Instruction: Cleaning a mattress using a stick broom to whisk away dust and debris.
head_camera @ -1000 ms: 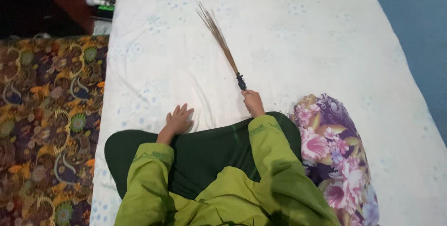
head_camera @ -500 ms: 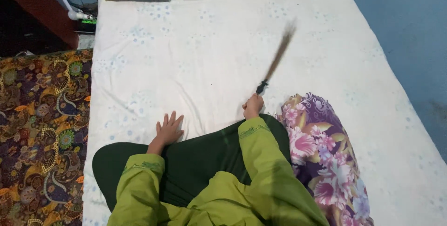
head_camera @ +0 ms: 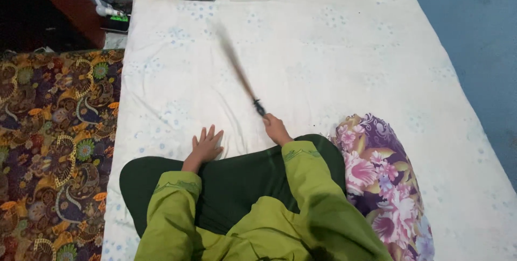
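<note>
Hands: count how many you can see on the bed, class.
2. The left hand lies flat on the white sheet; the right hand grips a blurred stick broom. None seem hidden.

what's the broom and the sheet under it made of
Broom: looks like a bundle of thin, dry brown plant sticks, bound dark at the grip in the right hand; motion blur hides detail. Sheet: soft woven cloth, matte white with a faint blue print, creased near the left hand.

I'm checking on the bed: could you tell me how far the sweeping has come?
Midway. The right hand swings a blurred stick broom over the white sheet; the left hand lies flat on it. Wrinkles near that hand and the floral pillow remain.
</note>
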